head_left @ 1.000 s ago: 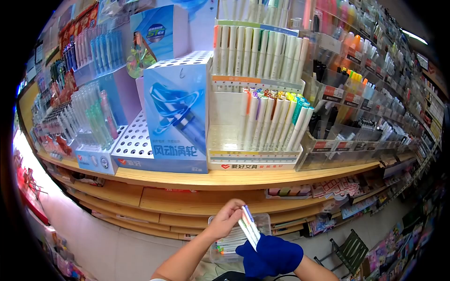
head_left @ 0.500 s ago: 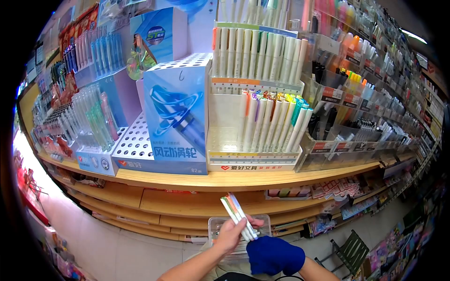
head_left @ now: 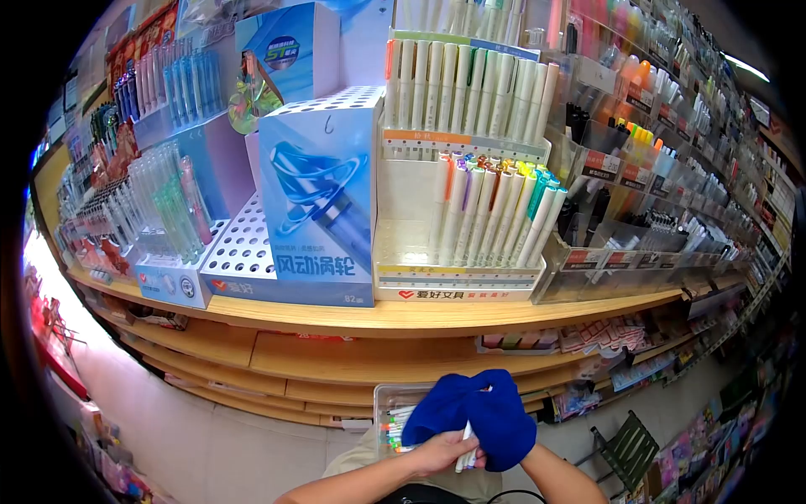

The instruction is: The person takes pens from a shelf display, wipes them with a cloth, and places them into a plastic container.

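Observation:
Low in front of me, my left hand [head_left: 440,454] is closed around a few white marker pens [head_left: 467,452], their lower ends showing below the fingers. A blue cloth [head_left: 478,412] is draped over the upper part of these pens. My right hand [head_left: 481,459] grips the cloth around the pens; most of it is hidden under the fabric. Beneath the hands, a clear plastic box [head_left: 382,400] holds more white markers with coloured ends [head_left: 395,427], partly covered by the cloth.
A wooden shelf [head_left: 420,316] ahead carries a marker rack [head_left: 457,294] with rows of white markers. Beside it stand a blue pen display box [head_left: 323,193] and, on the right, clear pen bins [head_left: 617,260]. A green folding stool [head_left: 630,449] is at the lower right.
The blue cloth has come up and over the pens, which pointed up uncovered before. My left hand has moved down and right with them, and the markers in the box now show.

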### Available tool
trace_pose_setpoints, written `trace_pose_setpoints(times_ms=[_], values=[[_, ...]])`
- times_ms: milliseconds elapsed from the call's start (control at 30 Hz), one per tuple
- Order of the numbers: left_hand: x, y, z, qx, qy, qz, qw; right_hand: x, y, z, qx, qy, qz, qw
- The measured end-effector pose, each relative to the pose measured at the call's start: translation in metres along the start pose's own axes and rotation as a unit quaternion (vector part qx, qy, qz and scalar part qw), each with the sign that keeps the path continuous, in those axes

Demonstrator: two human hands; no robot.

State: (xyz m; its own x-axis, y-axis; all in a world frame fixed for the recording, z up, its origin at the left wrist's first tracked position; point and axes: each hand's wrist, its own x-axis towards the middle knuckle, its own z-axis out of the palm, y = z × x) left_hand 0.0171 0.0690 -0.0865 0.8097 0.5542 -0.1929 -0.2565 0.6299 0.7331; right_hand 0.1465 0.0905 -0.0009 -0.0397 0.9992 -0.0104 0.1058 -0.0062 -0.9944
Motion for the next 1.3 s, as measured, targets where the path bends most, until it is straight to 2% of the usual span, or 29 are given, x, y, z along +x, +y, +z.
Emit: trace_pose_setpoints(times_ms=[33, 67, 133, 167, 233, 367, 500, 533, 600, 667, 700, 733, 767, 800, 867, 900, 933, 1000, 1067, 1133, 1200, 1300], values=[[0.001, 0.001, 0.001, 0.029, -0.004, 0.026, 0.999, 0.003, 0.004, 0.000, 0.005, 0.011, -0.017, 1.000], [0.001, 0.004, 0.003, 0.058, -0.009, 0.051, 0.997, 0.013, 0.026, -0.006, -0.011, -0.011, -0.073, 0.997], [0.000, 0.003, 0.009, 0.068, 0.002, 0.104, 0.992, 0.018, 0.031, -0.019, -0.155, -0.041, -0.205, 0.965], [-0.001, 0.004, 0.009, 0.058, -0.003, 0.095, 0.994, 0.020, 0.028, -0.030, -0.280, -0.050, -0.277, 0.918], [-0.005, 0.010, 0.007, 0.038, -0.013, 0.076, 0.996, 0.020, 0.006, -0.034, -0.398, -0.072, -0.330, 0.853], [-0.011, 0.021, 0.006, -0.114, -0.105, 0.011, 0.988, 0.005, -0.040, -0.025, -0.403, -0.110, -0.273, 0.867], [-0.004, 0.013, -0.009, -0.248, -0.249, -0.025, 0.936, 0.017, -0.019, -0.029, -0.379, -0.166, -0.356, 0.838], [-0.005, 0.012, -0.009, -0.236, -0.229, -0.026, 0.944, 0.020, -0.017, -0.030, -0.370, -0.193, -0.371, 0.829], [-0.007, 0.012, -0.006, -0.214, -0.191, -0.030, 0.957, 0.025, -0.015, -0.033, -0.356, -0.239, -0.342, 0.836], [-0.005, 0.013, -0.006, -0.036, -0.078, 0.020, 0.996, 0.030, 0.009, -0.036, -0.341, -0.212, -0.300, 0.866], [-0.005, 0.013, -0.005, 0.054, -0.019, 0.044, 0.997, 0.028, 0.022, -0.036, -0.332, -0.179, -0.274, 0.884], [-0.003, 0.012, -0.004, 0.119, 0.017, 0.081, 0.989, 0.020, 0.020, -0.029, -0.160, -0.121, -0.196, 0.960], [-0.001, 0.012, -0.002, 0.155, 0.063, 0.081, 0.983, 0.010, 0.014, -0.015, 0.019, -0.057, -0.110, 0.992], [0.001, 0.012, 0.000, 0.190, 0.110, 0.080, 0.972, 0.005, 0.010, -0.004, 0.197, 0.008, -0.020, 0.980], [0.004, 0.011, -0.003, 0.254, 0.189, 0.074, 0.946, 0.011, 0.007, 0.008, 0.066, 0.022, -0.022, 0.997], [0.008, 0.005, -0.009, 0.289, 0.200, 0.124, 0.928, 0.013, 0.007, 0.009, 0.000, 0.030, -0.023, 0.999], [0.011, 0.000, -0.012, 0.323, 0.210, 0.174, 0.906, 0.013, 0.009, 0.008, -0.019, 0.019, -0.042, 0.999], [0.011, -0.005, -0.012, 0.344, 0.204, 0.169, 0.901, 0.009, 0.016, 0.005, -0.054, -0.004, -0.077, 0.996], [-0.004, 0.013, 0.013, 0.316, 0.169, 0.059, 0.932, 0.009, 0.022, 0.000, -0.136, -0.012, -0.136, 0.981], [-0.003, 0.004, 0.013, 0.241, 0.122, 0.075, 0.960, 0.013, 0.025, -0.010, -0.263, -0.006, -0.222, 0.939], [-0.005, 0.004, 0.010, 0.173, 0.086, 0.083, 0.978, 0.018, 0.026, -0.022, -0.384, 0.000, -0.303, 0.872], [-0.011, 0.020, 0.011, 0.097, 0.037, 0.083, 0.991, 0.020, 0.023, -0.034, -0.421, -0.008, -0.304, 0.854]])
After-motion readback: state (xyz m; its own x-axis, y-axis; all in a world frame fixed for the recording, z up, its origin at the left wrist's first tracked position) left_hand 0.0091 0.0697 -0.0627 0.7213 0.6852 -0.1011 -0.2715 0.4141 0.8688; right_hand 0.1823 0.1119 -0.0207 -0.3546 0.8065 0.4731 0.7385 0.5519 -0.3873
